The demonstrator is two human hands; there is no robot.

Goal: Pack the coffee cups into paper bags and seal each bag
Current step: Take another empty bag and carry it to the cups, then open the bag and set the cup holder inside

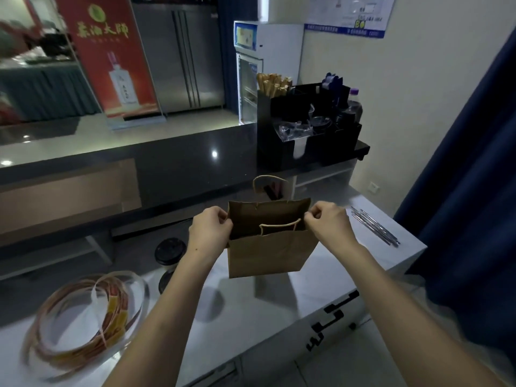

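a: what is being held, and how?

b: one brown paper bag (269,255), held up over the white counter (251,317); the left hand (210,230) pinches the left edge of its mouth with curled fingers, and the right hand (328,223) pinches the right edge the same way; the mouth is pulled open; the inside is dark, so i cannot tell if anything is in it; one twine handle stands up at the back, the other hangs down over the front.

a: and the cups?

b: two coffee cups (170,251) with black lids stand on the counter left of the bag, close together; the nearer one is partly hidden by the left forearm.

a: other containers?

b: a black organiser (307,129) on the dark upper ledge; one compartment holds wooden stirrers (272,83), lower ones hold clear plastic lids; a bottle with a purple cap (354,103) stands just beside it.

a: anything readable?

b: a red banner (109,57) carries gold chinese characters above a picture of a white bottle; the black marks (332,322) on the counter's front are seen sideways and i cannot read them; the wall poster (351,15) is too small to read.

a: what else lies on the counter?

b: one loose coil of sticker strip (83,319) at the near left, with red and yellow labels; a small bundle of wrapped straws (374,226) at the right, too blurred to count.
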